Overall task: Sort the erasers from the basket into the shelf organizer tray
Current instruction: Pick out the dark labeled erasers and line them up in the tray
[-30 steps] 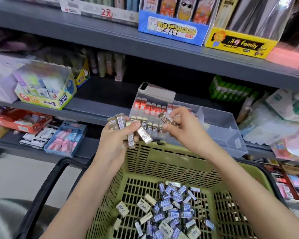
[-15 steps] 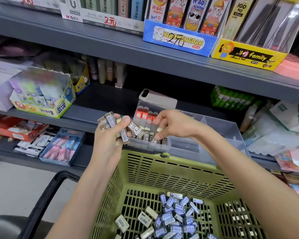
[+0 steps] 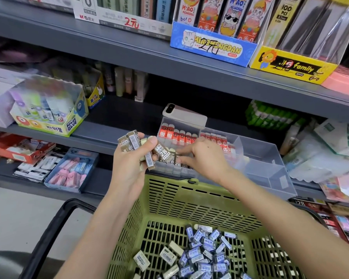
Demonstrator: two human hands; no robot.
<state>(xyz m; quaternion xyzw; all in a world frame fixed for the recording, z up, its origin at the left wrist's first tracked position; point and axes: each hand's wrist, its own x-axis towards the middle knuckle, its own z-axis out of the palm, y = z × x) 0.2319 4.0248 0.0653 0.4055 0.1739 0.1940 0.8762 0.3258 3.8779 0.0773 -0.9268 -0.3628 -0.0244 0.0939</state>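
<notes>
- Dozens of erasers (image 3: pixel 201 252) lie loose in the green basket (image 3: pixel 189 204) nearest us, mostly blue-sleeved with a few white. Plenty is left to sort.
- Our left hand (image 3: pixel 129 168) has fingers and thumb curled round a fistful of brown-sleeved erasers (image 3: pixel 133 139). It holds them over the basket's far rim, just in front of the tray, about where it was a second ago.
- Our right hand (image 3: pixel 201 156) is what changed. A second ago it pinched one brown eraser above the tray. Now it's down at the front-left compartment, fingers bent onto the 2B row (image 3: pixel 173 163).
- Its fingertips are buried among the row and the left hand's bundle, so we can't tell whether it has let go.
- Clear organizer tray (image 3: pixel 270 170) sits on the shelf just behind the basket rim, with red erasers (image 3: pixel 177 135) standing in its back-left compartments.
- Our read: one more brown piece is being seated in the row, and the next should come from the left-hand bundle.
</notes>
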